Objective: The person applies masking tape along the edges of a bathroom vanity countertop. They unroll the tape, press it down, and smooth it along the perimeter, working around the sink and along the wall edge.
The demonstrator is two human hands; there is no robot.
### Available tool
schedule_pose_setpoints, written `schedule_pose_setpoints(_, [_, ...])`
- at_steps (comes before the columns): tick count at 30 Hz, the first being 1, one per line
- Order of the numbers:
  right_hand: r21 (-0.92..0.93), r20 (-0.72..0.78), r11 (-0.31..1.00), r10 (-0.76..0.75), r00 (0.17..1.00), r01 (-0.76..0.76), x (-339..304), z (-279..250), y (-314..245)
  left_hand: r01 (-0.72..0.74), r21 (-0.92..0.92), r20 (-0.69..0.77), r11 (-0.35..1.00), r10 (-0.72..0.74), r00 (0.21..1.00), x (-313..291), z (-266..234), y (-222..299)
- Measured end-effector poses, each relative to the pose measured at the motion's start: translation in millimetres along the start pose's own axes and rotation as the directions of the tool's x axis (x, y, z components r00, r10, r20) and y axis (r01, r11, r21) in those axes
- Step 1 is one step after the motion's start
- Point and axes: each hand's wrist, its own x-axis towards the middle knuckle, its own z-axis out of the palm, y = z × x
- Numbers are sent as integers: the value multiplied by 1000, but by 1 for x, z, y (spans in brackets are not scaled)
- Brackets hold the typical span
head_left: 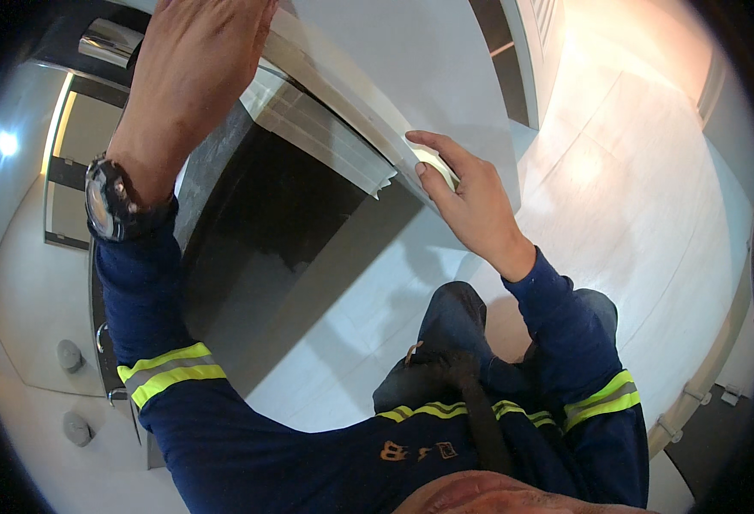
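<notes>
My right hand [480,201] pinches a pale roll of tape [435,163] between thumb and fingers. The roll sits against the lower end of a long pale strip [334,86] that runs along the edge of a white panel [385,43]. My left hand [201,73] is at the upper end of that strip, back of the hand up, its fingers cut off by the frame's top edge. A dark watch [111,201] is on that wrist. Below the strip hangs a translucent sheet [321,141] with a ragged end.
A dark cabinet or counter side [257,188] stands under the sheet. A framed mirror or glass panel [73,163] is on the left wall, with round grey fittings [70,355] below. Pale tiled floor [617,180] stretches to the right, past a doorway edge [523,60].
</notes>
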Motion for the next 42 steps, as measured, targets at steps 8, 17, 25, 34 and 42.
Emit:
schedule_pose_setpoints(8, [-11,147,989,149,978,-149,0,2,-3,-50,85,143,995,38,989,-6,16,-10])
schedule_pose_setpoints(17, [-50,138,992,118,983,-112,3,6,6,-53,97,134,994,40,990,-8,20,-6])
schedule_pose_setpoints(25, [-42,112,997,69,991,-64,6,14,14,-60,111,57,992,54,997,-10,22,0])
schedule_pose_setpoints(34, [-52,99,997,55,994,-50,9,17,17,25,84,-36,996,-22,999,-20,36,-10])
schedule_pose_setpoints(42, [-33,10,999,-7,1000,7,11,20,19,95,130,-105,987,-81,991,-27,44,-16])
